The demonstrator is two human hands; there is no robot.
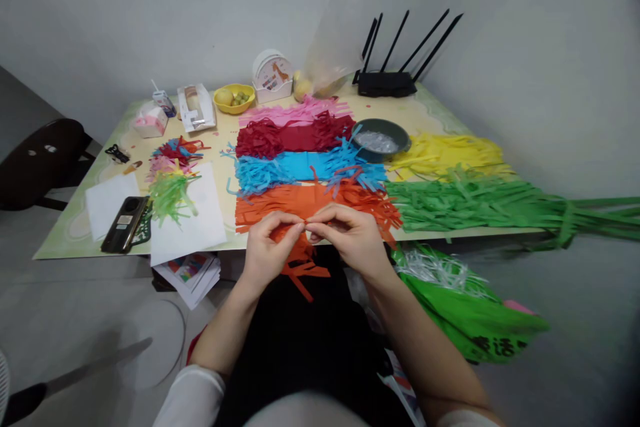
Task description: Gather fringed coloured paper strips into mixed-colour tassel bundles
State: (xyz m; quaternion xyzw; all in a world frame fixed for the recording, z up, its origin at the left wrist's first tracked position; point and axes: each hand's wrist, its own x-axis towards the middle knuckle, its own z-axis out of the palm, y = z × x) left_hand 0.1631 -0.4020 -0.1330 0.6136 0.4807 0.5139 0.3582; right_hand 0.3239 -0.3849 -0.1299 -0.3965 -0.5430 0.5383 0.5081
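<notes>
My left hand and my right hand meet at the table's front edge, thumbs and forefingers pinched together. A small bit of orange shows between the fingertips, and an orange paper strip hangs below them over my lap. How the hanging piece joins the pinched part is hidden by my fingers. Just beyond lies a stack of orange fringed paper. Behind it are blue fringed paper, dark red fringed paper and pink fringed paper.
Green fringed paper and yellow fringed paper lie right. A dark bowl holds clear plastic. A black router stands behind. At left are a multicoloured tassel bundle, white paper and a phone. A green bag hangs below.
</notes>
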